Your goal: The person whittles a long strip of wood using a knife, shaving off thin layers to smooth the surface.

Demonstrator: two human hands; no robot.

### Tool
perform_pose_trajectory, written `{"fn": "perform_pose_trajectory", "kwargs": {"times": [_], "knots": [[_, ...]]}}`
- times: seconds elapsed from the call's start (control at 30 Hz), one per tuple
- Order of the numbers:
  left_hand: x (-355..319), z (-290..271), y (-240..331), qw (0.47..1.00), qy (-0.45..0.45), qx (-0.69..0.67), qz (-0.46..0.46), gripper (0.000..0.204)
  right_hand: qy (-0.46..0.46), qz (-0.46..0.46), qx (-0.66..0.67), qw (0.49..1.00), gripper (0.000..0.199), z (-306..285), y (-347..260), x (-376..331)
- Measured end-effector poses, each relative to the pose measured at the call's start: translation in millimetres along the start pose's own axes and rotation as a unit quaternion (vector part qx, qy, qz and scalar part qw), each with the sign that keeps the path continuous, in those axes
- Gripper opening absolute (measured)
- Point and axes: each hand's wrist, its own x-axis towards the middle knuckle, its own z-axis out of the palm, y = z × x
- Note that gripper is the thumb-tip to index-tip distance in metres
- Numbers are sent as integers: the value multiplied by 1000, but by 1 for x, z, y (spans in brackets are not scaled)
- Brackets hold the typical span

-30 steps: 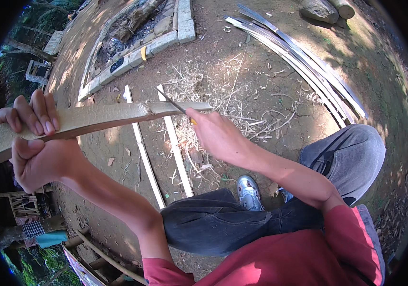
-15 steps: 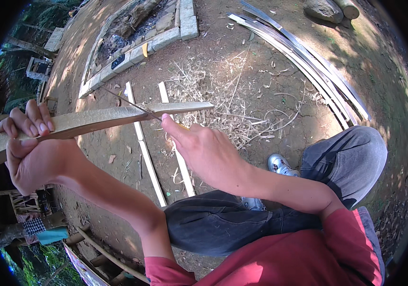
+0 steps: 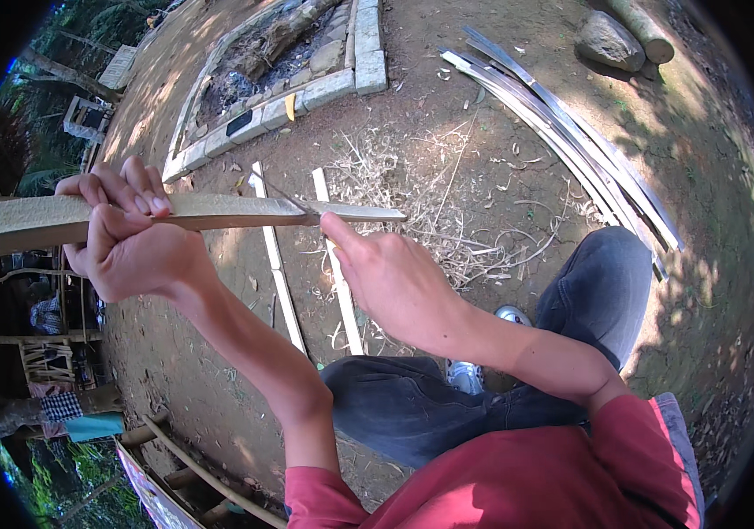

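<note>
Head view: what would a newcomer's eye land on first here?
The long bamboo slat held level across the upper left, gripped by the left hand. The right hand at centre works a knife blade along its edge. A bundle of finished strips lies on the dirt at upper right.

around my dirt yard
bamboo strips (image 3: 571,132) piled beside a rock (image 3: 610,41); shavings (image 3: 430,203) scattered near two slats (image 3: 275,264); a brick-edged pit (image 3: 306,53) beyond.
</note>
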Motion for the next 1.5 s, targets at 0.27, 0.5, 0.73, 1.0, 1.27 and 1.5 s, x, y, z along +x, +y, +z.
{"fn": "perform_pose_trajectory", "kwargs": {"times": [0.27, 0.5, 0.73, 1.0, 1.27, 1.5], "knots": [[5, 17, -11, 999, 27, -29, -9, 19, 68, -89, -4, 994, 42, -27, -24, 17], [0, 41, -15, 1000, 20, 2, -10, 27, -26, 43, -65, 997, 43, 16, 84, 34], [5, 51, -18, 1000, 0, 4, -30, 29, 47, -44, 58, 996, 45, -28, 43, 22], [-2, 50, -13, 1000, 13, 7, 7, 30, 52, -32, 43, 997, 44, -16, 39, 14], [-2, 37, -6, 1000, 27, -3, -7, 27, 53, -50, 41, 996, 44, -8, 43, 8], [-13, 45, -9, 1000, -1, -13, 4, 27, 43, -44, 5, 998, 42, -30, 21, -2]]}}
